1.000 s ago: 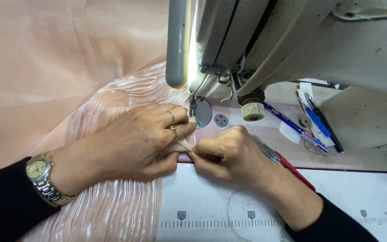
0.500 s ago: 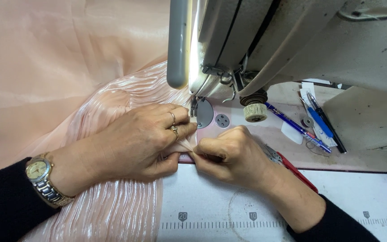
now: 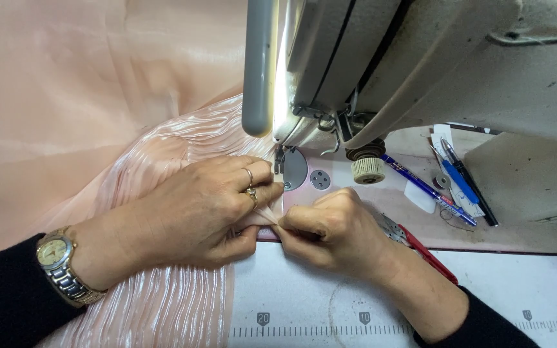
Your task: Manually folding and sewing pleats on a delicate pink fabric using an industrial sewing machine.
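1. We see the left hand lying flat on the pleated pink cloth, its fingers stretched toward the needle of the sewing machine and pressing the cloth edge down; the thumb is tucked under against the fold, so the hand is gripping the cloth
2. The right hand sits just beside the left, its fingers curled closed and pinching the same folded edge of cloth where the two hands meet
3. The cloth spreads from the needle area down the left side of the tabletop, with a smoother pink sheet behind it
4. A wristwatch sits on the left wrist and rings on two left fingers
5. A round metal plate lies just right of the needle
6. Behind the right hand lie a blue pen, a second pen and a red-handled tool, partly hidden by the wrist
7. A printed ruler strip runs along the near edge of the tabletop
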